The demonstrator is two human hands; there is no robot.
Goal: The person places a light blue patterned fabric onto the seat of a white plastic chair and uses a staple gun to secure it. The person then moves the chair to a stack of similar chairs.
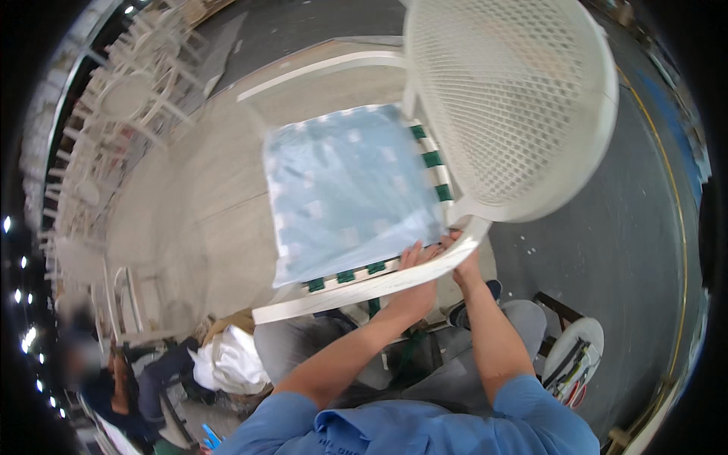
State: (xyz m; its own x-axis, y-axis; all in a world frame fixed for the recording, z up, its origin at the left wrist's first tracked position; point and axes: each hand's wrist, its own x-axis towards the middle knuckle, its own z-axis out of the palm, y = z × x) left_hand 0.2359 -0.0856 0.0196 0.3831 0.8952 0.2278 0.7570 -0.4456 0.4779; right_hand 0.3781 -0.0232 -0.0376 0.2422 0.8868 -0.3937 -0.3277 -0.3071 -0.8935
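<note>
An off-white armchair frame (371, 285) with a rounded woven cane back (508, 98) stands in front of me. Thin light blue fabric (345, 189) covers most of its seat, with the pale webbing pattern showing through. Dark green webbing straps (432, 158) show along the seat's right and near edges. Reaching under the near armrest, my left hand (417, 262) has its fingers closed on the fabric's near edge. My right hand (462, 258) is beside it at the near right corner, fingers curled at the fabric, partly hidden by the armrest.
A round stool (588, 337) at my right carries scissors (578, 394) and other tools. White cloth (231, 360) lies bundled at my left, near another seated person (114, 387). Many chair frames (125, 98) stand stacked at the far left.
</note>
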